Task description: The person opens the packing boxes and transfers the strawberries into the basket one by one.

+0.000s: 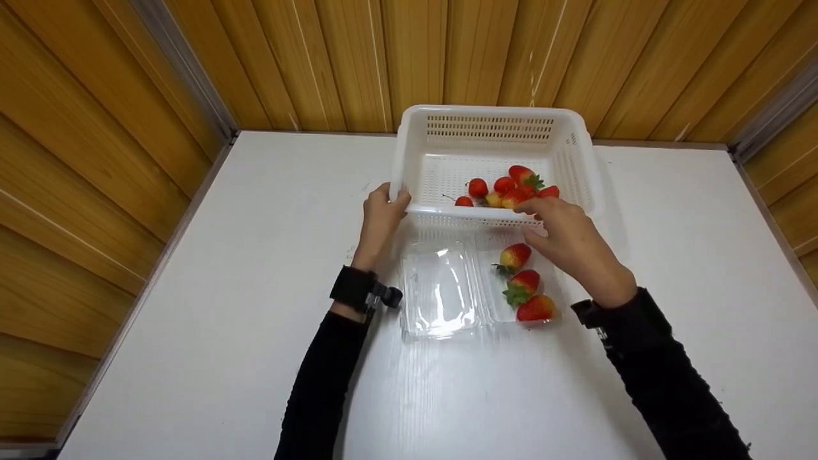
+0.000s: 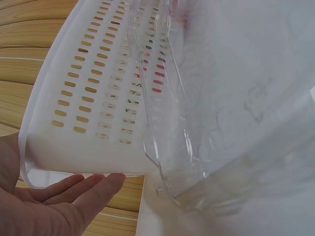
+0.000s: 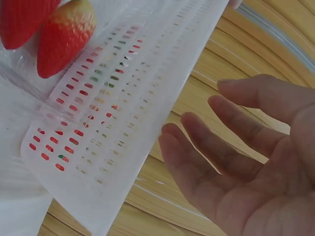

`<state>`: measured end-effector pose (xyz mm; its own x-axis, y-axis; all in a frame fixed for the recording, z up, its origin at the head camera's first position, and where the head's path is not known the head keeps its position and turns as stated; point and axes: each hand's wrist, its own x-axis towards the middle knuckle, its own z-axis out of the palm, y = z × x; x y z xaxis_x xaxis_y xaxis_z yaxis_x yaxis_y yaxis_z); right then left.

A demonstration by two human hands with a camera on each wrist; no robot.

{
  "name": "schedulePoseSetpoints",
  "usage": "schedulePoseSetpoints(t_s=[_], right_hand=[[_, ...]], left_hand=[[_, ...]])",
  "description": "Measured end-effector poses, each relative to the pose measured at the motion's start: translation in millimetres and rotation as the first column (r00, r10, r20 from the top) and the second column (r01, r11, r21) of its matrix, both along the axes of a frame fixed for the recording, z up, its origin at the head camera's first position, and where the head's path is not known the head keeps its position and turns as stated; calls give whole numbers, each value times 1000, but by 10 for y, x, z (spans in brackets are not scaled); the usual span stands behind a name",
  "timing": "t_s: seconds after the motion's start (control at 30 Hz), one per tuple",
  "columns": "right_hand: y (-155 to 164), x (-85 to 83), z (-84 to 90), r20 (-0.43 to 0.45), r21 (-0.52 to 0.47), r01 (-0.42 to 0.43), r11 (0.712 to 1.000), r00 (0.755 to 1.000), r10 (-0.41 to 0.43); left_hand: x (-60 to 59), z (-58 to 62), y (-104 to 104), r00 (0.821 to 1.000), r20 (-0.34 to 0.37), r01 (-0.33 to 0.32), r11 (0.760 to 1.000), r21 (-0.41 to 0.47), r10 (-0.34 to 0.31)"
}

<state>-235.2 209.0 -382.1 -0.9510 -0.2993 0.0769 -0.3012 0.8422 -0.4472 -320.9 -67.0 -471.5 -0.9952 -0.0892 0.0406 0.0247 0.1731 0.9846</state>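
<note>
My left hand (image 1: 381, 214) grips the front left corner of a white plastic basket (image 1: 495, 111); in the left wrist view its fingers (image 2: 93, 194) lie along the outside below the rim. Red strawberries (image 1: 521, 174) and cherries (image 1: 478, 188) lie in the basket's front part. Over the front right rim hovers my right hand (image 1: 572, 239), fingers loosely bent and holding nothing. Below it, an opened clear plastic clamshell box (image 1: 441, 287) lies against the basket's front. Three strawberries (image 1: 525, 280) sit in its right half; two show in the right wrist view (image 3: 66, 37).
The white tabletop (image 1: 268, 306) reaches out on both sides of the basket. Wood-look panels (image 1: 358, 64) stand close behind the basket, with another panelled wall (image 1: 83, 211) along the left edge.
</note>
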Motion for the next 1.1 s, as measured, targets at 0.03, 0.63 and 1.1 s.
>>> schedulePoseSetpoints(t_s=[0.03,0.63,1.1], right_hand=[[4,50,-15,18,-2,2,1000,1000,-2],[12,436,-518,239,105,-61,993,970,34],[-30,397,-649,284,126,-32,992,959,-5]], left_hand=[[6,0,0,1000,-2,2,1000,5,-2],[0,-2,4,1000,-14,2,1000,-4,-2],[6,-4,3,1000,-5,7,1000,7,-7]])
